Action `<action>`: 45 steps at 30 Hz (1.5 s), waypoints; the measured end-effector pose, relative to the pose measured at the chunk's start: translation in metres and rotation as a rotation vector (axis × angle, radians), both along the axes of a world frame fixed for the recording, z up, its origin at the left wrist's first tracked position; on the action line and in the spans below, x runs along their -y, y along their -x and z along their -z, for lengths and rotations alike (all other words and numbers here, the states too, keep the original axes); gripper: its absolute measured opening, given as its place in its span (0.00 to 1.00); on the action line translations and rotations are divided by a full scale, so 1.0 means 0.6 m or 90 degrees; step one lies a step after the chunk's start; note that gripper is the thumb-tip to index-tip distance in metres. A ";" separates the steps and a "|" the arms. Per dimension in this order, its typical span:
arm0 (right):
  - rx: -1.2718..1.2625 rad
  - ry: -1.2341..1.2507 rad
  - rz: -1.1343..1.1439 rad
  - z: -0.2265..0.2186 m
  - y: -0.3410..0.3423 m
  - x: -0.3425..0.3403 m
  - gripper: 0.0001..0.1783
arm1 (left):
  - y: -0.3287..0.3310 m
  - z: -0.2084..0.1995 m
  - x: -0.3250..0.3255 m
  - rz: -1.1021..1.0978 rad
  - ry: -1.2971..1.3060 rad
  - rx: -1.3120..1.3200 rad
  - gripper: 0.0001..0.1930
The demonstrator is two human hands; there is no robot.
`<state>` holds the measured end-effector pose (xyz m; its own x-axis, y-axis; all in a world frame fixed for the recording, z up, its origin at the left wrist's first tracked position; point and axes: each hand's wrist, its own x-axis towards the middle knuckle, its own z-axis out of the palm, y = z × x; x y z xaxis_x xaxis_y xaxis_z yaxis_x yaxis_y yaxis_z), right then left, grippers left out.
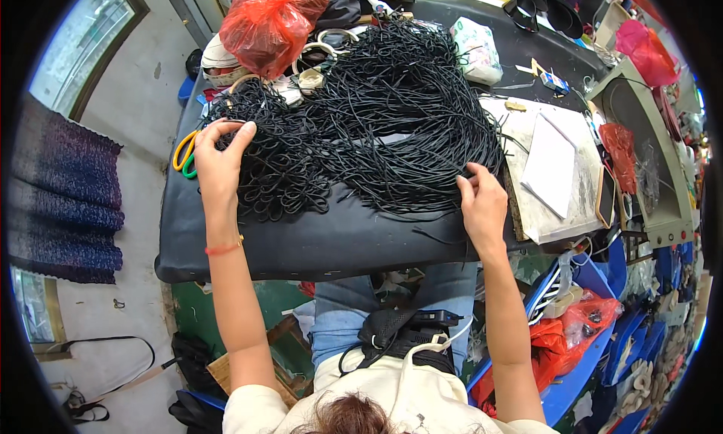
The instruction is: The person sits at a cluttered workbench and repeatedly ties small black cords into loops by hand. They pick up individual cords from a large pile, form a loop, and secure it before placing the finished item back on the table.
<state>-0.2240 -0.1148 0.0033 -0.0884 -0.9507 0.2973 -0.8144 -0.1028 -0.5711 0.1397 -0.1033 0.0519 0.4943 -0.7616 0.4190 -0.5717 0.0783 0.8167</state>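
Observation:
A large heap of thin black cords [407,125] is spread over a black-topped table [301,246]. Many cords end in small loops [290,185], which gather on the left side of the heap. Over that side, my left hand [223,152] has its thumb and forefinger pinched on a black cord, its other fingers curled. At the heap's right edge is my right hand [483,204], fingers bent and thumb close to the forefinger. Whatever lies between those fingertips is too small to make out. Scissors [186,154] with orange and green handles lie left of my left wrist.
A red plastic bag [275,20], cream rings [315,54] and a tissue pack [476,51] border the heap's far side. White paper [550,167] rests on a stained board [520,125] to the right. Below stands a blue bin [576,374] holding red bags.

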 end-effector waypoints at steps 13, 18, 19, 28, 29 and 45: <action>0.021 0.325 -0.299 -0.097 -0.040 -0.090 0.15 | 0.253 0.025 -0.123 0.491 -0.174 -0.322 0.12; 0.051 0.304 -0.309 -0.094 -0.035 -0.086 0.15 | 0.260 0.032 -0.147 0.508 -0.230 -0.524 0.10; 0.067 0.301 -0.275 -0.097 -0.030 -0.080 0.15 | 0.257 0.027 -0.151 0.514 -0.245 -0.550 0.09; 0.246 0.102 -0.297 -0.078 -0.097 -0.110 0.11 | 0.283 0.045 -0.143 0.388 -0.195 -0.841 0.11; 0.238 0.076 -0.304 -0.077 -0.098 -0.115 0.12 | 0.282 0.047 -0.142 0.384 -0.187 -0.852 0.11; 0.072 0.131 -0.149 -0.084 0.075 -0.048 0.11 | 0.241 0.034 -0.167 0.216 -0.032 -0.774 0.08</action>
